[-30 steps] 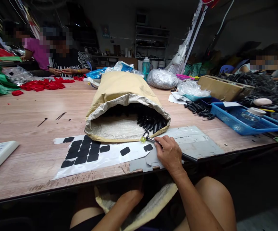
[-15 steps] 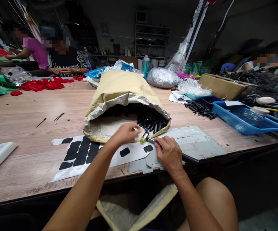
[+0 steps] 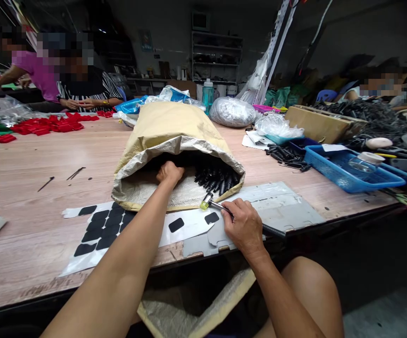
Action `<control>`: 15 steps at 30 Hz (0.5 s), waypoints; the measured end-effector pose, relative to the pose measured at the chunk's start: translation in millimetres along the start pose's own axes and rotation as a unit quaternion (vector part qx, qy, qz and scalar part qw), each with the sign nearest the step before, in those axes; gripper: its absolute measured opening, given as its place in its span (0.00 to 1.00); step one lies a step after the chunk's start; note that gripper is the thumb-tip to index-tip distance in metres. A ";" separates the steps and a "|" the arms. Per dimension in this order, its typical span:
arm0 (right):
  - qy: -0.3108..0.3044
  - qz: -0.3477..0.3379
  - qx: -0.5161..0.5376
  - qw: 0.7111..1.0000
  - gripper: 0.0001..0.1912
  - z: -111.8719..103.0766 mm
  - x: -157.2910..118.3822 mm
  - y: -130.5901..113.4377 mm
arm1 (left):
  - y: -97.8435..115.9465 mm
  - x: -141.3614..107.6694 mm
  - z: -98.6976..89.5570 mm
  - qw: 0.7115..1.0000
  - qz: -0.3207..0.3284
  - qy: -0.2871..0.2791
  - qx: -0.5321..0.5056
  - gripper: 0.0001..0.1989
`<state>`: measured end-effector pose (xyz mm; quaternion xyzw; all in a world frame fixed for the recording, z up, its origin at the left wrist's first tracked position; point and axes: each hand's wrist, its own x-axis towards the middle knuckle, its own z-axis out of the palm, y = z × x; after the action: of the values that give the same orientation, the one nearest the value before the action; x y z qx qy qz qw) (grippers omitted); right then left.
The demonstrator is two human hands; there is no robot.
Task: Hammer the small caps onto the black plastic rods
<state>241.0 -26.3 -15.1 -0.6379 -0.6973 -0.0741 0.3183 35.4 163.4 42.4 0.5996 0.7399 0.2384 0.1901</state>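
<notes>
My left hand [image 3: 170, 172] reaches into the mouth of a tan sack [image 3: 178, 117] lying on the table. Its fingers are curled, and whatever they hold is hidden from view. Black slender parts [image 3: 217, 178] are heaped inside the sack on the right. My right hand [image 3: 243, 225] is wrapped around the handle of a small hammer [image 3: 207, 202] with a metal head and a yellowish face, just in front of the sack's lip. Below it lie a grey board [image 3: 277, 202] and a white sheet with black rounded patches [image 3: 177, 225].
A second tan sack [image 3: 220, 300] gapes below the table edge. To the right stands a blue basket [image 3: 351, 183] beside piled black parts [image 3: 287, 159]. Red pieces [image 3: 48, 124] lie at the far left, near two seated people. A teal bottle [image 3: 208, 96] stands behind the sack.
My left hand has moved forward from beside the hammer into the sack's opening. The right hand keeps its hold on the hammer. The view has shifted slightly right.
</notes>
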 end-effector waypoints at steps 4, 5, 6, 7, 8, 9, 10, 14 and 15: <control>0.003 0.001 -0.005 1.000 0.09 0.5 -0.4 -0.3 | -15.3 -35.8 -16.6 0.999 0.007 -0.022 0.025 0.10; 0.005 0.000 -0.006 1.000 0.09 0.8 -0.6 -0.1 | -20.7 -49.7 -21.5 0.999 0.035 -0.028 0.025 0.09; 0.007 -0.001 -0.006 1.000 0.08 1.1 -0.7 0.1 | -26.7 -64.9 -25.6 0.996 0.072 -0.038 0.023 0.08; 0.010 -0.002 -0.005 1.000 0.08 1.4 -0.9 0.4 | -33.0 -80.6 -28.7 0.992 0.111 -0.054 0.018 0.08; 0.012 -0.003 -0.004 1.000 0.08 1.7 -1.1 0.7 | -39.6 -95.8 -30.3 0.986 0.149 -0.074 0.012 0.08; 0.012 -0.004 -0.003 1.000 0.08 1.9 -1.3 0.9 | -46.4 -109.7 -30.4 0.979 0.182 -0.094 0.004 0.08; 0.011 -0.004 -0.002 1.000 0.08 2.1 -1.5 1.1 | -53.1 -121.8 -29.1 0.972 0.208 -0.110 -0.005 0.08; 0.005 -0.004 -0.005 1.000 0.09 2.3 -1.8 1.4 | -75.0 -146.1 -17.6 0.955 0.280 -0.089 -0.053 0.09; 0.006 -0.005 -0.007 1.000 0.09 2.4 -1.8 1.6 | -78.4 -147.3 -15.4 0.951 0.289 -0.084 -0.068 0.09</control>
<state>241.6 -26.3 -18.5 -0.6362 -0.6980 -0.0839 0.3178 -5.1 4.4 8.7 0.7912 0.4985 0.2818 0.2145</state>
